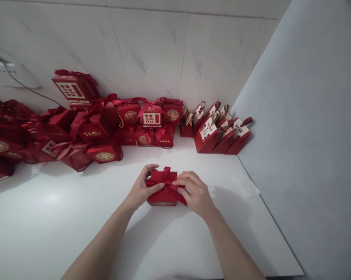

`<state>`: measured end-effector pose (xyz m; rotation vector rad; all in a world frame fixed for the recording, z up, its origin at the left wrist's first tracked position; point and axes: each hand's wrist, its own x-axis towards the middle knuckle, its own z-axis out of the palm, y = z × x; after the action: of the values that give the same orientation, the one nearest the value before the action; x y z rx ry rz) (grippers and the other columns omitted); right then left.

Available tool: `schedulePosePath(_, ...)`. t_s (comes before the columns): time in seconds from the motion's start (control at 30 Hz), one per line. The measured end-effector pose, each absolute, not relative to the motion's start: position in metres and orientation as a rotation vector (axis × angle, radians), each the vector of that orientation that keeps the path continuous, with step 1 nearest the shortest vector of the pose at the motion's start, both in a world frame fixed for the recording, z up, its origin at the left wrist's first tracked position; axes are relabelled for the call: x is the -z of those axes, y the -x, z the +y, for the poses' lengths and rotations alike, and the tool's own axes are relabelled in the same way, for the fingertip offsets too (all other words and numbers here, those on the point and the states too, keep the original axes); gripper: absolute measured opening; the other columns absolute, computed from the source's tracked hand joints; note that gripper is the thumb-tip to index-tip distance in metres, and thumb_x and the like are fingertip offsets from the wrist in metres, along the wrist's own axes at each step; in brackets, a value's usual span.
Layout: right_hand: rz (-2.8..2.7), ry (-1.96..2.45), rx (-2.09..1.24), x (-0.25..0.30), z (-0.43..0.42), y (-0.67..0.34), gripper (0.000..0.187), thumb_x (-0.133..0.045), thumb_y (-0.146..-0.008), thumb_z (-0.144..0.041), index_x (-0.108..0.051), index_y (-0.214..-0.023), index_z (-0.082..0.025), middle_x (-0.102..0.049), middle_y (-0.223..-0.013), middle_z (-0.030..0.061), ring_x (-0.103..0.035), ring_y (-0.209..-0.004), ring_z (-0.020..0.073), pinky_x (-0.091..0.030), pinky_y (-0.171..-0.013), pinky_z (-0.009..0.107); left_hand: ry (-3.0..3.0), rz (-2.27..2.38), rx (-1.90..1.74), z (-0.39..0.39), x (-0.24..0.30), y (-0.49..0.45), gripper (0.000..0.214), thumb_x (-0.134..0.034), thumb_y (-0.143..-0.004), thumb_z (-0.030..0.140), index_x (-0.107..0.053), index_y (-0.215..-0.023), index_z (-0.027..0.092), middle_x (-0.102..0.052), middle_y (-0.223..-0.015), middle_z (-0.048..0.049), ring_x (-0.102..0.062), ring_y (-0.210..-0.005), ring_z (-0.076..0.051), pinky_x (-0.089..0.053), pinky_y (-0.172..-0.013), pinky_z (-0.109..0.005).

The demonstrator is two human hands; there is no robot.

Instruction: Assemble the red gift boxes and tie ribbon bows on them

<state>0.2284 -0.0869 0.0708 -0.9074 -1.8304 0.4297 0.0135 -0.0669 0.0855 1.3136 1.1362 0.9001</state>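
Observation:
A small red gift box [160, 197] with a red ribbon bow [165, 177] on top sits on the white table [76, 217], near the middle. My left hand [142, 188] curls around the box's left side, thumb and fingers pinching the ribbon. On the right side, my right hand [194, 191] has its fingers closed on the ribbon, whose tail [179, 197] hangs down the front.
Several finished red gift boxes with ribbons [105, 128] are piled along the tiled back wall, from the left edge to the middle. A row of red bag-shaped boxes [219, 132] stands at the back right corner. A grey wall [309, 136] bounds the table on the right.

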Motion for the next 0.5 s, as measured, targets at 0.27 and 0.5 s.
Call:
schedulePosePath(0.27,-2.098,0.969,-0.479,-0.083,-0.089,-0.248,0.023,-0.052,-0.092,-0.004,-0.065,-0.094,-0.022,-0.064,-0.092,0.0040,-0.060,-0.089,0.0195,-0.050,-0.084,0.038,-1.360,1.166,-0.887,-0.065,-0.088,-0.013,0.053,-0.076,-0.076,0.038,-0.049,-0.121,0.026,-0.052,-0.106,-0.0025,-0.057,-0.089,-0.017,-0.049,-0.077,-0.028)
schedulePosePath(0.5,-2.126,1.020,-0.670,-0.094,-0.091,-0.265,0.027,-0.051,-0.081,-0.004,-0.060,-0.095,-0.024,-0.065,-0.095,0.0020,-0.061,-0.091,0.0214,-0.049,-0.085,0.040,-1.351,1.117,-0.951,-0.057,-0.083,-0.004,0.038,-0.073,-0.080,0.038,-0.056,-0.111,0.024,-0.060,-0.104,-0.0042,-0.058,-0.091,-0.017,-0.048,-0.078,-0.028)
